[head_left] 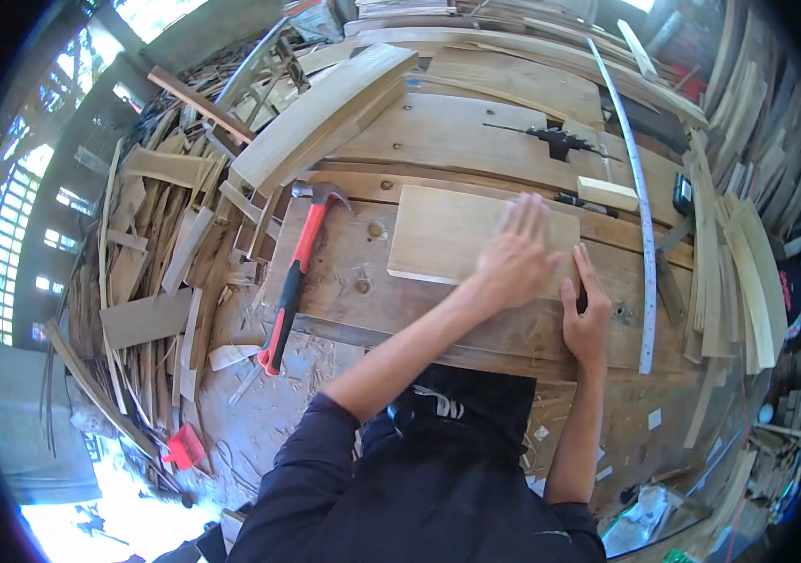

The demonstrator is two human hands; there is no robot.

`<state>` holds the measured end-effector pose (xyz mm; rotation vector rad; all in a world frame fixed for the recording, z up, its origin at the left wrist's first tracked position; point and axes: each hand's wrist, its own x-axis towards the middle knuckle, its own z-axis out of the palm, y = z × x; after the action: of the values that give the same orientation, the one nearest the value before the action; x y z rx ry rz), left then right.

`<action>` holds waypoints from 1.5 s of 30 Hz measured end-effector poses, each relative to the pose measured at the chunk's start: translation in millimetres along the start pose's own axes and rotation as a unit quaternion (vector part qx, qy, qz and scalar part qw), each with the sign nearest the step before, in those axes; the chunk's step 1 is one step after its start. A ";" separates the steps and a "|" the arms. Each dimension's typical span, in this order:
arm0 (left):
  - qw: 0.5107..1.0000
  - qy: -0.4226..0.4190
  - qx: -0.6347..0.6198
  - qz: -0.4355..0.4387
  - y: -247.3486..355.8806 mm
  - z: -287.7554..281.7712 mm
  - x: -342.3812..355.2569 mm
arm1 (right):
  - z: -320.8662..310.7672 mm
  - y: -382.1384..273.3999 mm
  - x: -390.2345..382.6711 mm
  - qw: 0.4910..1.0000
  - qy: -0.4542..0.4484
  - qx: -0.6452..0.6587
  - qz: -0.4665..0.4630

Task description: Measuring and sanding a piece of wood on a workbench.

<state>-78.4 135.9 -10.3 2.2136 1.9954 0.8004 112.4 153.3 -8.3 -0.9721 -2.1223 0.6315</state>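
A pale flat wooden board (440,232) lies on the wooden workbench (353,319) in front of me. My left hand (518,257) rests flat on its top toward the right end, fingers stretched out and slightly blurred. At the board's right end, my right hand (587,324) stands with its fingers extended and thumb apart, close against the edge; whether it presses on the board I cannot tell. Left of the board lies a claw hammer (298,267) with a red and black handle, its head away from me and its handle end over the bench's near edge.
A long metal ruler (645,225) runs along the bench's right side. A small wood block (607,193) sits beyond the board. Thick planks (325,117) are stacked at the far left. Scrap wood (152,235) piles up on the left, and upright boards (747,272) lean on the right.
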 end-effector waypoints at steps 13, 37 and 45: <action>0.997 -0.062 0.014 0.033 7.4 14.2 10.6 | 2.4 13.3 -3.7 0.985 0.028 0.152 0.077; 0.996 -0.058 0.060 -0.011 -15.7 -59.7 -86.6 | -0.7 3.9 -3.0 0.998 0.000 0.050 0.027; 0.995 -0.030 0.076 -0.053 -43.9 -69.8 -96.9 | -2.1 2.0 -5.0 0.999 -0.001 0.028 0.032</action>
<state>-149.8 31.3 1.0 2.1572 2.1897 0.5827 117.3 150.7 -10.3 -1.0115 -2.0719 0.7188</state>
